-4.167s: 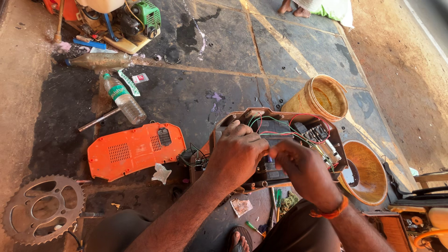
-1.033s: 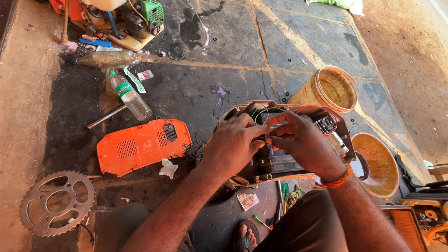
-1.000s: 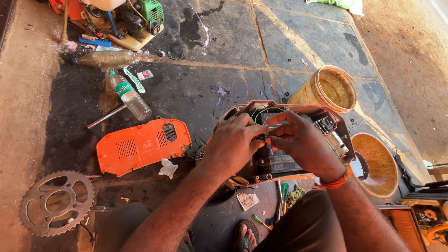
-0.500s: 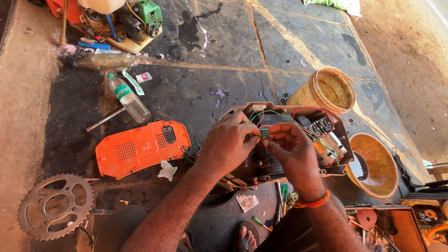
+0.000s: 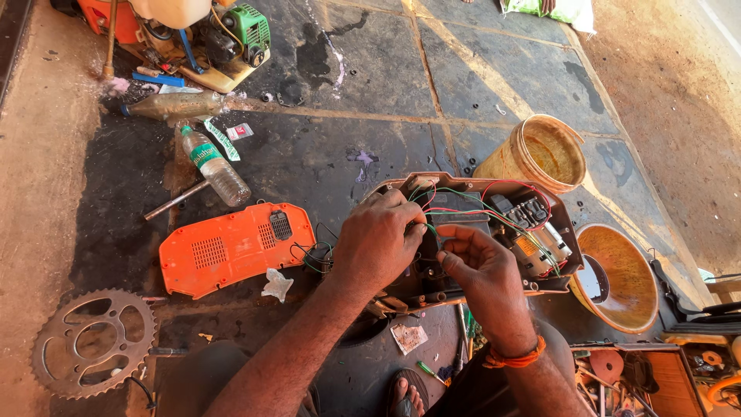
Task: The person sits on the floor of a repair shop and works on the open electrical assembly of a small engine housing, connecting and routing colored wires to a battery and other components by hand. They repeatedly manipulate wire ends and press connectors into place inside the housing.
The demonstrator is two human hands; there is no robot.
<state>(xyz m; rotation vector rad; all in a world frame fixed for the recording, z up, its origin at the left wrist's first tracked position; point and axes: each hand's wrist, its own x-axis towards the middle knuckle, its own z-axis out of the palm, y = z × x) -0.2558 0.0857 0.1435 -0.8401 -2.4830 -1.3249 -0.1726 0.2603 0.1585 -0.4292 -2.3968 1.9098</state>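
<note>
An opened brown device casing (image 5: 553, 207) lies on the stone floor, full of red, green and black wires (image 5: 471, 208) and small electrical parts. My left hand (image 5: 378, 243) rests on the casing's left side, fingers curled and pinching wires near its top. My right hand (image 5: 478, 266), with an orange band at the wrist, is inside the casing just right of it, fingertips meeting the left hand's at the wires. What exactly each finger grips is hidden.
An orange plastic cover (image 5: 231, 249) lies left of the casing, a metal sprocket (image 5: 93, 341) at lower left. A plastic bottle (image 5: 214, 166) and metal rod (image 5: 174, 200) lie beyond. A yellow bucket (image 5: 540, 154) and shallow pan (image 5: 621, 266) stand right. A small engine (image 5: 201, 35) sits top left.
My right hand has moved down and left inside the casing, closer to my left hand. The view has shifted slightly.
</note>
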